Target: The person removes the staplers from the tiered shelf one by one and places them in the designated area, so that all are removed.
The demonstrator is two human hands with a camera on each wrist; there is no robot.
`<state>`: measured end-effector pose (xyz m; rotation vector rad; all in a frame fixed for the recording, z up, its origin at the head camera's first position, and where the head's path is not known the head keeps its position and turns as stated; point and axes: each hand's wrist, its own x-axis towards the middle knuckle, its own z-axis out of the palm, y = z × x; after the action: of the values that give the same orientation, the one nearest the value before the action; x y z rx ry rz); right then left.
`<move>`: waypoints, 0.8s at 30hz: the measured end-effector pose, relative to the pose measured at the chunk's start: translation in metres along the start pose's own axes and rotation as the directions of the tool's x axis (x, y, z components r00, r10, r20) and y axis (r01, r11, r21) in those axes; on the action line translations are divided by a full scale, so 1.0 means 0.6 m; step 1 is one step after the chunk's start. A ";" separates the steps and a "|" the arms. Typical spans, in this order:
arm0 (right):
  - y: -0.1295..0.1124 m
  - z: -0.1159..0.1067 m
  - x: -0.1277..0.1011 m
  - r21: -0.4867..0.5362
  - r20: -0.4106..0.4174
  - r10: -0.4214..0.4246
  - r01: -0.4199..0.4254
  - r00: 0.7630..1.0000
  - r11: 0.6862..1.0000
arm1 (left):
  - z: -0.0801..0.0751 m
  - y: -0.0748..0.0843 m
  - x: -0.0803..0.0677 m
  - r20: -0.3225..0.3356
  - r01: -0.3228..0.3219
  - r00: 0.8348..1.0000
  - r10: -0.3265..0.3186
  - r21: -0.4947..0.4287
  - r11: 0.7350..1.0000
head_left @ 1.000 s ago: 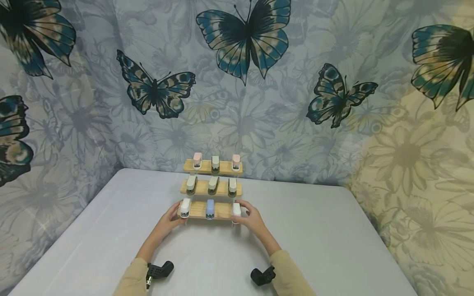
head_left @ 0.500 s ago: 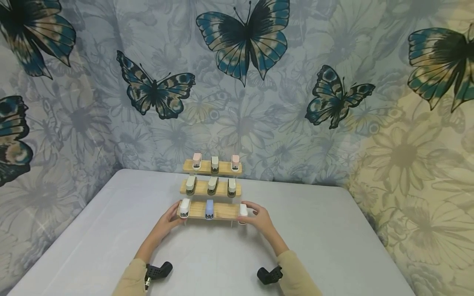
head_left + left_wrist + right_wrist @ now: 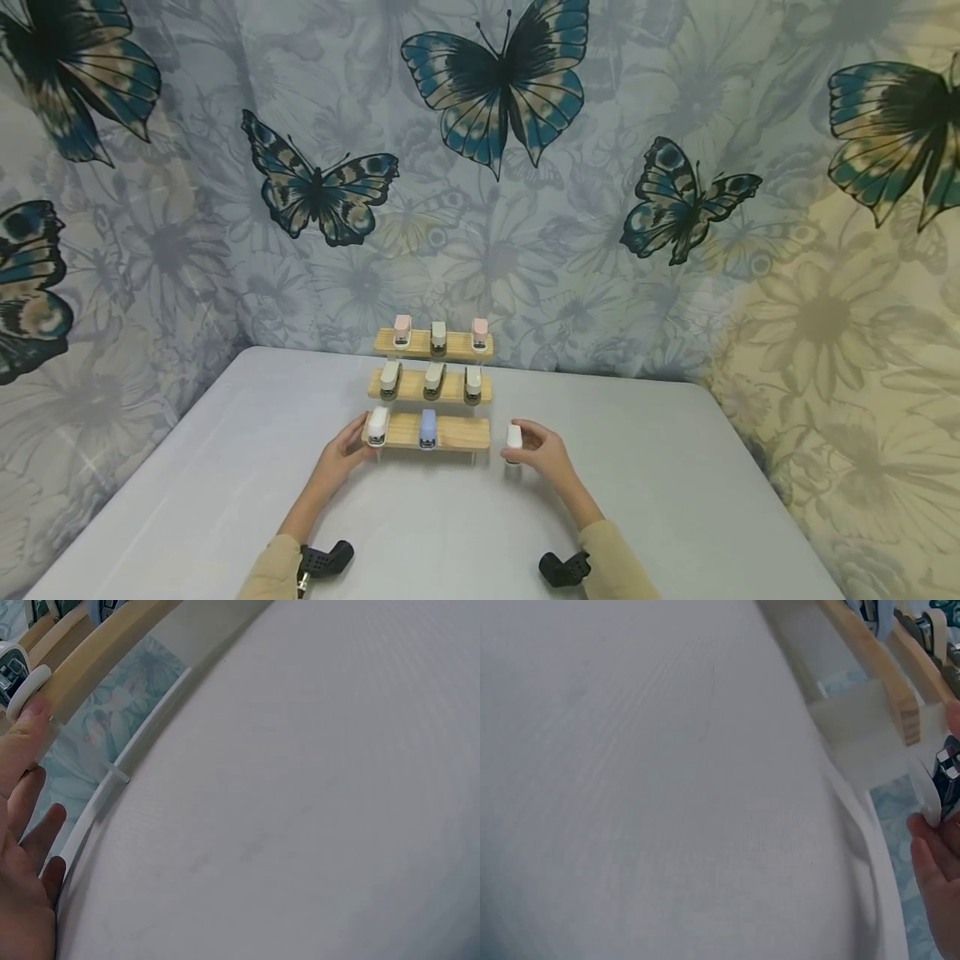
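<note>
A three-tier wooden rack [image 3: 450,432] stands at the middle of the table, with small staplers on each shelf. The lowest shelf carries a white stapler [image 3: 377,424] at its left end and a blue stapler [image 3: 427,427] in the middle; its right end is bare. My right hand [image 3: 546,457] pinches a small white stapler [image 3: 513,437] just right of that shelf, off the rack. My left hand [image 3: 347,454] touches the shelf's left end beside the white stapler, fingers fairly straight [image 3: 22,750]. In the right wrist view the held stapler [image 3: 939,776] shows at the right edge.
The grey table [image 3: 675,500] meets a butterfly-print cloth [image 3: 487,167] at the back and both sides. The upper shelves [image 3: 431,383] hold three staplers each, pink and beige. Black wrist camera mounts [image 3: 322,560] sit near my sleeves.
My right hand lifted the white stapler off the right end of the lowest shelf and drew it rightward away from the rack. The left hand stayed at the shelf's left end.
</note>
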<state>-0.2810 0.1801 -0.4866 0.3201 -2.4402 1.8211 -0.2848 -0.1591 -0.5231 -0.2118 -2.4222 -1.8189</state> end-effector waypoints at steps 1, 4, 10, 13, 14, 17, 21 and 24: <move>0.001 -0.003 -0.001 0.006 0.002 -0.017 0.017 1.000 1.000 | -0.001 0.000 0.000 -0.006 0.001 1.000 -0.001 0.003 1.000; 0.005 -0.010 -0.002 0.019 0.014 -0.010 0.010 1.000 1.000 | -0.002 -0.003 0.000 -0.015 -0.002 1.000 0.002 0.001 1.000; 0.020 -0.015 -0.003 0.027 0.051 0.055 -0.056 0.997 0.998 | 0.000 -0.006 0.000 -0.030 -0.026 0.999 0.024 -0.066 0.997; 0.027 -0.012 -0.003 0.008 0.050 0.066 -0.066 0.997 0.998 | 0.001 -0.006 -0.002 -0.045 -0.038 0.998 0.035 -0.083 0.996; 0.030 -0.011 -0.003 0.005 0.045 0.068 -0.068 0.997 0.998 | 0.001 -0.006 -0.002 -0.048 -0.046 0.998 0.042 -0.083 0.996; 0.037 -0.009 -0.003 0.004 0.032 0.057 -0.057 0.998 0.998 | 0.000 -0.006 -0.003 -0.056 -0.069 0.996 0.064 -0.083 0.994; 0.043 -0.008 -0.006 0.004 -0.021 0.036 -0.036 0.999 0.999 | 0.002 -0.007 -0.002 -0.066 -0.081 0.995 0.076 -0.076 0.994; 0.045 -0.010 -0.010 -0.004 -0.065 0.029 -0.029 0.997 1.000 | 0.003 -0.006 -0.002 -0.060 -0.085 0.995 0.081 -0.073 0.994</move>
<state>-0.2815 0.1937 -0.5115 0.2227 -2.4181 1.8074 -0.2842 -0.1587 -0.5274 -0.2591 -2.2732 -1.8561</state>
